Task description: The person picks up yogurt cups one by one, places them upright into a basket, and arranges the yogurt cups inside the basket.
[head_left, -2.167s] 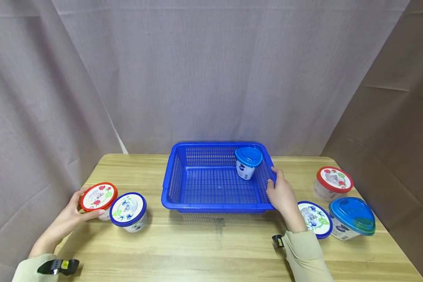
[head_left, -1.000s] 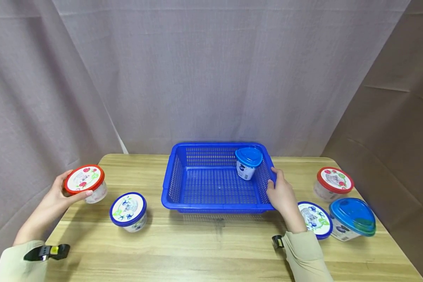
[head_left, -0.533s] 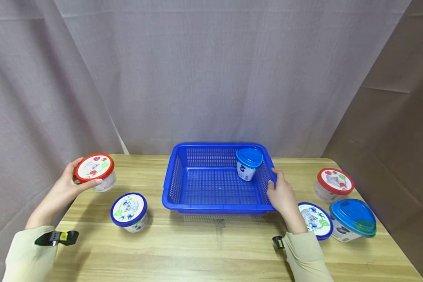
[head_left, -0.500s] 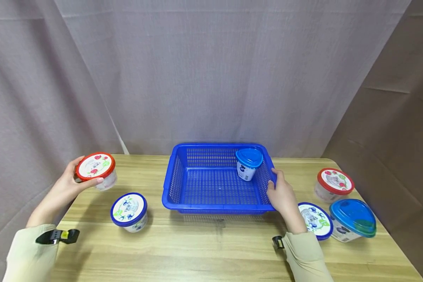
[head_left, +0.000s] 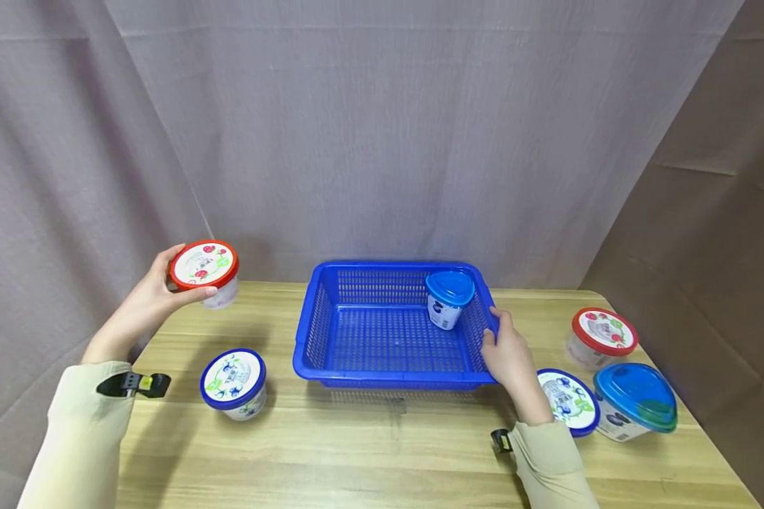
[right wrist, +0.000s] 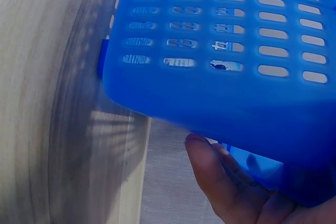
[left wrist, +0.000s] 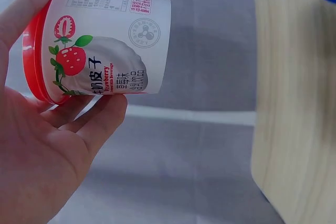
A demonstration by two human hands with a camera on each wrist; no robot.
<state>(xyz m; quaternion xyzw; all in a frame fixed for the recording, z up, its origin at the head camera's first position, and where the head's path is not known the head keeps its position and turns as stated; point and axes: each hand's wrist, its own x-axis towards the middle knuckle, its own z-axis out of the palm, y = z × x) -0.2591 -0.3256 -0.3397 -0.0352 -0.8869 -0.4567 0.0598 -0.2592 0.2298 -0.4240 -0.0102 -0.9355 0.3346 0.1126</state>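
My left hand (head_left: 157, 291) grips a white strawberry milk tub (left wrist: 113, 40) with a red lid, thumb and fingers around its lid end. In the head view the tub is raised off the table, left of the basket. My right hand (head_left: 511, 359) holds the right rim of a blue plastic basket (head_left: 395, 378), its thumb and fingers at the edge (right wrist: 226, 182). Inside the basket, at the back right corner, a blueberry tub (head_left: 444, 311) with a blue heart-shaped lid stands upright. A round blueberry tub (head_left: 232, 382) with a dark blue lid stands on the table below my left hand.
On the right stand a red-lidded tub (head_left: 603, 336), a round blue-lidded tub (head_left: 569, 401) partly behind my right forearm, and a larger tub with a blue lid (head_left: 637, 396). Grey curtains (head_left: 382, 141) hang behind and beside the wooden table (head_left: 356, 452).
My left hand has lifted the red-lidded strawberry tub off the table, first leftward, then up and to the right. My right hand stays on the basket rim.
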